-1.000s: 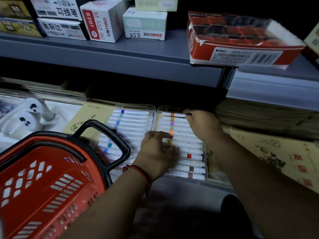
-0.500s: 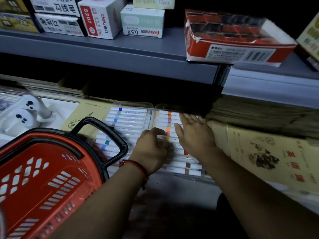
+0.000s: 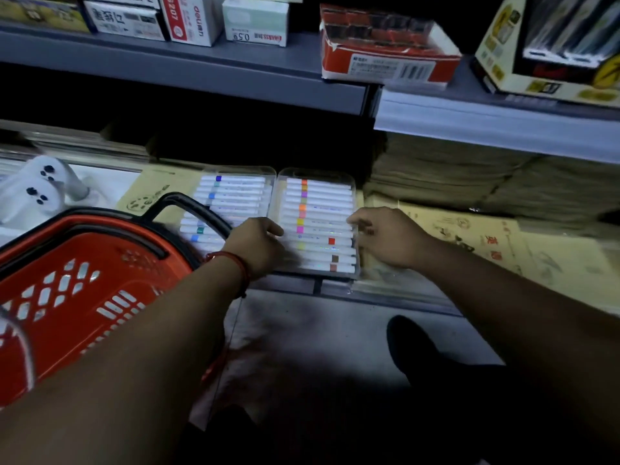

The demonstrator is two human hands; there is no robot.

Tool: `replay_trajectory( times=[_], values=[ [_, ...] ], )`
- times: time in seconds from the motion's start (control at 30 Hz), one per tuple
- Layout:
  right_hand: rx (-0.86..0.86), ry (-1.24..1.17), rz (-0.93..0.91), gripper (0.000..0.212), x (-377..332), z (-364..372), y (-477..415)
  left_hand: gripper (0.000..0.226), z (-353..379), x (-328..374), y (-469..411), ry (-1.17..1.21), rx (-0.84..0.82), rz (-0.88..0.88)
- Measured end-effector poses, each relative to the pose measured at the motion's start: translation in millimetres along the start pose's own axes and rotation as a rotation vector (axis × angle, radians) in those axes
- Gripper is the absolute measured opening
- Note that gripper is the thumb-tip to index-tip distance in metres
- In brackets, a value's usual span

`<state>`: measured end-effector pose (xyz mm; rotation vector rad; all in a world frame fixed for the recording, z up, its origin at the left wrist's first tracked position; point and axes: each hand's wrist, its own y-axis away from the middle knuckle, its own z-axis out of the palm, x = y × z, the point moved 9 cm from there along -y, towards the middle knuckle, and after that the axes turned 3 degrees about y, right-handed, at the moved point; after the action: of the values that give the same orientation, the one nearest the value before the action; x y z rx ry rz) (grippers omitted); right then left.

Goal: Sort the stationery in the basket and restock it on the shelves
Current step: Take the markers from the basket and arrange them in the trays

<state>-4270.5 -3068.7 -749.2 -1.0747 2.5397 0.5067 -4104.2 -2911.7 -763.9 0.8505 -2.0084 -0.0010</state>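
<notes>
Sliding rightward, right hand (image 3: 385, 239) seemingly grips the marker case (image 3: 318, 203).

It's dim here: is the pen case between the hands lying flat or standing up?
Lying flat. The pen case rests on the shelf, pens facing up in rows, left hand and right hand at its sides.

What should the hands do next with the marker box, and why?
Probably slide the right marker case straight back. The left hand and right hand grip its two sides, and its near end lies close to the shelf edge.
</notes>
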Motion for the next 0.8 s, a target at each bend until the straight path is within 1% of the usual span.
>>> replay_trajectory(
  times=[0.07,0.17,0.27,0.37,0.5,0.6,0.67,0.77,0.8],
  values=[
    [-0.022,-0.082,0.035,0.032,3.9,-1.2,17.4,0.028,1.8,-1.1,7.2,-0.025,-0.024,0.001],
    [-0.157,-0.158,0.103,0.030,6.1,12.4,45.6,0.029,0.7,-2.1,14.2,-0.054,-0.028,0.005],
    [-0.283,-0.377,0.210,0.038,6.7,31.5,71.2,0.027,0.5,-5.4,18.3,-0.016,-0.047,-0.002],
    [-0.336,-0.540,0.337,0.043,11.5,43.5,85.2,0.033,3.7,-10.3,20.0,0.054,-0.106,-0.003],
    [-0.366,-0.687,0.450,0.044,22.8,54.5,81.5,0.036,6.0,-16.1,16.9,0.094,-0.141,-0.006],
    [-0.375,-0.734,0.535,0.036,26.9,62.2,67.2,0.038,7.5,-16.8,15.4,0.167,-0.150,-0.020],
    [-0.312,-0.722,0.581,0.034,35.1,62.1,56.3,0.039,7.7,-17.4,13.7,0.285,-0.144,-0.035],
    [-0.235,-0.648,0.563,0.039,45.0,54.8,43.5,0.042,10.3,-15.3,12.9,0.376,-0.138,-0.041],
    [-0.221,-0.632,0.554,0.037,48.2,51.5,40.1,0.043,11.4,-14.3,12.7,0.401,-0.136,-0.040]
  ],
)
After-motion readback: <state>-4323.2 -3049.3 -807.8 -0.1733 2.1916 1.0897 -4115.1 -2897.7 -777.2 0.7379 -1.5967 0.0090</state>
